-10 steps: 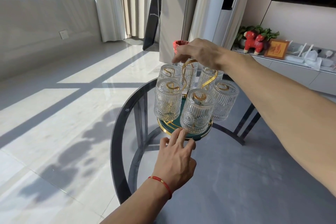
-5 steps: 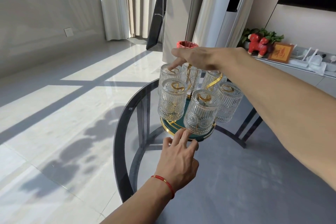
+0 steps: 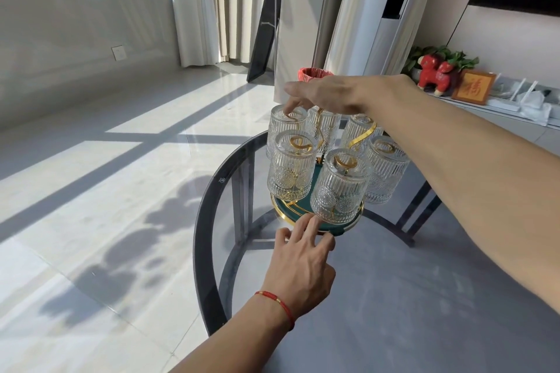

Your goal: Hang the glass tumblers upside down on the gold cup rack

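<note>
A gold cup rack (image 3: 360,138) with a round green, gold-rimmed base (image 3: 342,225) stands on a round glass table (image 3: 209,191). Several ribbed glass tumblers hang upside down on its arms, among them a front one (image 3: 339,188), a left one (image 3: 291,166) and a back-left one (image 3: 283,127). My right hand (image 3: 327,94) reaches over the rack, fingertips resting on the upturned bottom of the back-left tumbler, holding nothing. My left hand (image 3: 303,263), a red cord at the wrist, lies with spread fingers touching the base's front rim.
A red-rimmed bin (image 3: 312,74) stands behind the rack. A low cabinet at the right carries a red toy animal (image 3: 435,74), a framed picture (image 3: 472,86) and white items. A dark panel (image 3: 266,18) leans by the curtains. The sunlit tiled floor spreads out at the left.
My right hand has slid left from the rack's top to the back-left tumbler's bottom. My left hand has stayed at the base rim. The camera has shifted slightly.
</note>
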The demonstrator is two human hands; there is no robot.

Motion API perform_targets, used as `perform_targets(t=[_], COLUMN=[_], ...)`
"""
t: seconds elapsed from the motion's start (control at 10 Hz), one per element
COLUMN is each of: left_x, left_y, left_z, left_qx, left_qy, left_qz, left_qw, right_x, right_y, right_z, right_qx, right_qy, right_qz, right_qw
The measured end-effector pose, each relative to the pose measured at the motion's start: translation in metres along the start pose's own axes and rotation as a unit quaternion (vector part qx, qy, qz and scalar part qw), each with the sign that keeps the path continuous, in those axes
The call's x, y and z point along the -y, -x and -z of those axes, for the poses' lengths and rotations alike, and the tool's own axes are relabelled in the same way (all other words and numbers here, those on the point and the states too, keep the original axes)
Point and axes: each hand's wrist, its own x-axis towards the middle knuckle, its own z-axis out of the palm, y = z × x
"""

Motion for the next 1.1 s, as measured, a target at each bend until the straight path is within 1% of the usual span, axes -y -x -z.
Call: perform_targets(t=[0.1,0.2,0.5,0.6,0.7,0.8,0.9,1.0,1.1], left_x=[0.000,0.000,-0.001,0.001,0.003,0.004,0.007,0.007,0.006], left_y=[0.000,0.000,0.000,0.001,0.000,0.000,0.004,0.007,0.015], left_z=[-0.001,-0.001,0.001,0.000,-0.002,-0.001,0.005,0.014,0.022], left_qx=[-0.001,-0.003,0.014,0.007,0.006,0.011,0.025,0.064,0.079], left_qy=[-0.002,-0.005,-0.004,-0.009,-0.006,-0.004,0.008,0.028,0.050], left_qz=[0.000,-0.002,0.003,-0.003,-0.003,-0.011,-0.020,-0.023,-0.023], left_qw=[1.000,1.000,1.000,1.000,1.000,1.000,0.999,0.997,0.995], right_x=[-0.001,-0.003,-0.002,-0.003,-0.002,-0.002,-0.010,-0.019,-0.025], right_y=[0.005,0.010,0.011,0.011,0.021,0.050,0.098,0.156,0.226], right_z=[0.000,-0.002,-0.005,-0.005,-0.003,0.000,0.001,-0.002,-0.017], right_qx=[-0.026,-0.029,-0.033,-0.036,-0.091,-0.193,-0.292,-0.349,-0.374], right_qy=[0.023,0.018,-0.014,-0.007,0.004,-0.035,-0.065,-0.126,-0.161], right_qz=[0.021,0.044,0.037,0.044,0.074,0.124,0.160,0.176,0.203], right_qw=[0.999,0.998,0.999,0.998,0.993,0.973,0.941,0.912,0.890])
